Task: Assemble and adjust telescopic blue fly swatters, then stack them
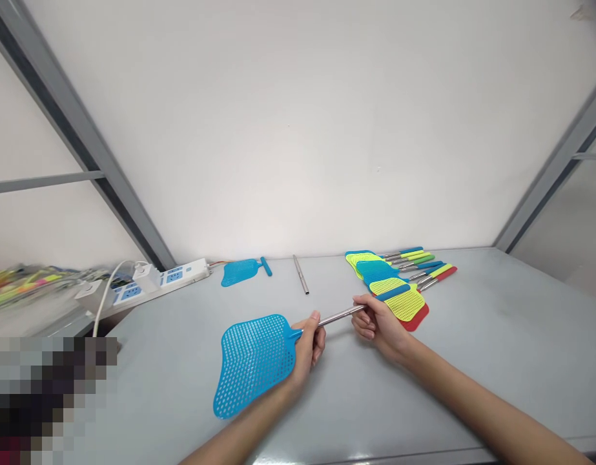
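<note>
A blue fly swatter with a perforated head and a metal rod is held between my two hands above the grey table. My left hand is closed round the rod just by the swatter's head. Closed on the other end, my right hand grips the rod beside the blue handle, which sticks out past the fingers. Behind them lie a loose metal rod, a separate blue swatter head and a short blue handle.
Several swatters in yellow, blue and red lie piled at the back right. A white power strip with plugs and a cable runs along the left edge. A white wall and grey metal posts stand behind the table.
</note>
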Demonstrator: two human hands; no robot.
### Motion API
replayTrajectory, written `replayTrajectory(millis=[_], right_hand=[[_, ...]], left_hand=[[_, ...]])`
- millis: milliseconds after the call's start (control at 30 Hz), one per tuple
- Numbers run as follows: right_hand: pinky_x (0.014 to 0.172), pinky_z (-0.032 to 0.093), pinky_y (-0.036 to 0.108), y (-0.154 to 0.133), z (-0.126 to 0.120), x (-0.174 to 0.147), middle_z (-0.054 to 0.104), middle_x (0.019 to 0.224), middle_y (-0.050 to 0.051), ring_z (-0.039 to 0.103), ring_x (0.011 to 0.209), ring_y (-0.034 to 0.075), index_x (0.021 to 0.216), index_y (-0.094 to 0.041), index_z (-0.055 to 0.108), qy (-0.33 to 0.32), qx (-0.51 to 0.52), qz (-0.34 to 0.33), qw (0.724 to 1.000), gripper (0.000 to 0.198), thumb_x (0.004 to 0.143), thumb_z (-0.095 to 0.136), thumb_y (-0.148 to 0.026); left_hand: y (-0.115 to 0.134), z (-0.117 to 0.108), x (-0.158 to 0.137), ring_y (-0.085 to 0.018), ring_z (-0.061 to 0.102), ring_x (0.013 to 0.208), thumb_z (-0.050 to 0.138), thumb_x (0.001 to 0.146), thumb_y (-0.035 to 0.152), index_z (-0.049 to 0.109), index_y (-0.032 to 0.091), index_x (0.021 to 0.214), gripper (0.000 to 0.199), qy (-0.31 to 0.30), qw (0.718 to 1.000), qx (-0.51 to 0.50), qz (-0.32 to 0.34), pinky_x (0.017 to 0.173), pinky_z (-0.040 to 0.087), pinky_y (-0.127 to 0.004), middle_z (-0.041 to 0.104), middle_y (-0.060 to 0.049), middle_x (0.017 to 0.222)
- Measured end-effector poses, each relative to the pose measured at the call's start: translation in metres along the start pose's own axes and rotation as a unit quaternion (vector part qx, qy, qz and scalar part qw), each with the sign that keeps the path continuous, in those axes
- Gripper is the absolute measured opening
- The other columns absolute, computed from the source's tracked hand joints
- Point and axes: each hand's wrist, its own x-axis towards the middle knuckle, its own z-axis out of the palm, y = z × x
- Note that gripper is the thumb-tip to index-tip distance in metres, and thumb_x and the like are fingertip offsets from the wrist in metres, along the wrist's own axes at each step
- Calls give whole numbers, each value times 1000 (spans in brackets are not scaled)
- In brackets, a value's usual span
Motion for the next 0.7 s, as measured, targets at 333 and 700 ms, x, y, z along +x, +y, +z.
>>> replayTrajectory(millis=[333,700], right_hand=[[37,17,21,2,0,0,25,38,-7,25,32,5,45,-17,35,20,1,23,1000,37,73,47,-37],[39,18,21,2,5,-3,24,40,-7,24,35,5,46,-17,35,36,-22,34,999,37,71,49,-40]], left_hand=[[-9,-4,2,-6,27,33,32,80,49,39,16,47,47,4,999,-39,11,38,20,-19,31,5,34],[-7,-6,3,-6,24,37,33,78,50,34,17,48,45,13,995,-91,-35,41,21,-19,27,6,37]])
